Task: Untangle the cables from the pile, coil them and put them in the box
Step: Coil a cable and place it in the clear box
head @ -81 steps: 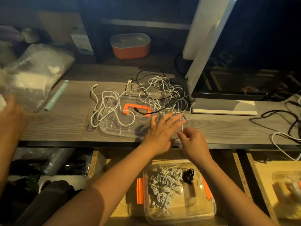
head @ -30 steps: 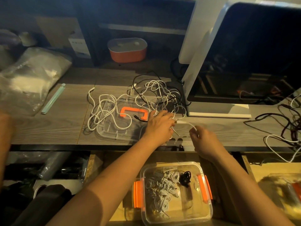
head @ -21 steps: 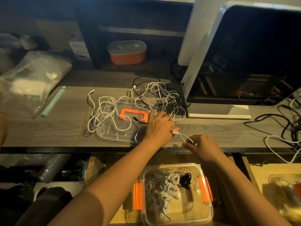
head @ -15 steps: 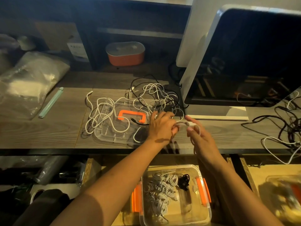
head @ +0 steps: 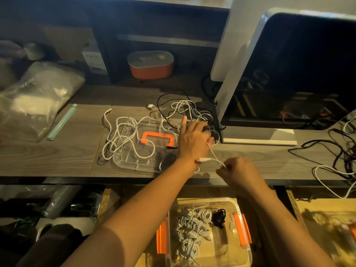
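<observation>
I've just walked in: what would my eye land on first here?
A tangle of white and black cables sprawls on the desk over a clear lid with an orange handle. At its right edge the left hand and right hand hold a white cable stretched between them. Below the desk, a clear box with orange clips holds coiled cables.

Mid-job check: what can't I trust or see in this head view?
Head view:
- Whether the left hand grips the white cable: its back hides the fingers.
- That cable's path in the pile: under that hand.
- Box front: cut by the bottom edge.
- Container at the right edge: blurred.
</observation>
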The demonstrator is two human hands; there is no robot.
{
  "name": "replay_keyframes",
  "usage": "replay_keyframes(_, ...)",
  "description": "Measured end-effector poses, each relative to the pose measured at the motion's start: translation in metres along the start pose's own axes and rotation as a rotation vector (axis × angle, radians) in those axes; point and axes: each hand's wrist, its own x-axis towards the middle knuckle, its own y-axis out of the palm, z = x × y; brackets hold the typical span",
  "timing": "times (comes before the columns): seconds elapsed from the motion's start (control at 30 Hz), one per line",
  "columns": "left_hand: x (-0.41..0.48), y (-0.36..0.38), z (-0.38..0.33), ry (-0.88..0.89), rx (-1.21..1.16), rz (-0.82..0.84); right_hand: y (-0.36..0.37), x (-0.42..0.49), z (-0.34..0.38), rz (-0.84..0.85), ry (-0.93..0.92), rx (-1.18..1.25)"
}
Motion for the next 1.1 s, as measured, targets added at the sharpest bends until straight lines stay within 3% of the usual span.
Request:
replay_keyframes(0.07,0.004,0.0,0.005,-0.028,-0.022,-0.048,0.01,-0.002,-0.004,-0.004,-0.056,-0.03)
replay_keyframes(0.2,0.005,-0.003,0.017,-0.03,-0.041,-0.038,0.008,-0.005,-0.002,-0.128,-0.154,0.482)
replay_keyframes(0.3,0.0,-0.001,0.019,0.01,-0.035,0.004,-0.002,-0.005,0.005,-0.2,-0.265,0.574)
replay_keyframes(0.33,-0.001,0.0,0.02,0.02,-0.031,0.003,-0.007,-0.006,0.012,-0.2,-0.252,0.714)
replay_keyframes(0.43,0.002,-0.002,0.019,0.016,-0.056,0.031,-0.023,-0.009,0.025,-0.165,-0.159,1.439)
replay_keyframes(0.5,0.005,-0.006,0.016,0.023,-0.074,0.037,-0.032,-0.008,0.028,-0.19,-0.13,1.644)
replay_keyframes(0.57,0.005,-0.01,0.013,0.029,-0.141,-0.007,-0.033,-0.008,0.03,-0.238,-0.048,1.594)
replay_keyframes(0.67,0.007,-0.018,0.018,0.011,-0.239,-0.099,-0.026,-0.007,0.026,-0.289,-0.004,1.084)
replay_keyframes(0.83,0.011,-0.023,0.019,0.176,-0.161,-0.223,-0.018,-0.003,0.029,0.177,-0.113,0.453)
replay_keyframes(0.9,0.015,-0.028,0.017,0.162,-0.179,-0.248,-0.015,-0.004,0.031,0.153,-0.144,0.492)
replay_keyframes(1.0,0.018,-0.03,0.025,0.099,-0.199,-0.266,-0.019,-0.005,0.031,-0.032,-0.148,0.866)
replay_keyframes(1.1,0.013,-0.029,0.03,0.089,-0.176,-0.231,-0.024,-0.006,0.033,-0.108,-0.119,1.171)
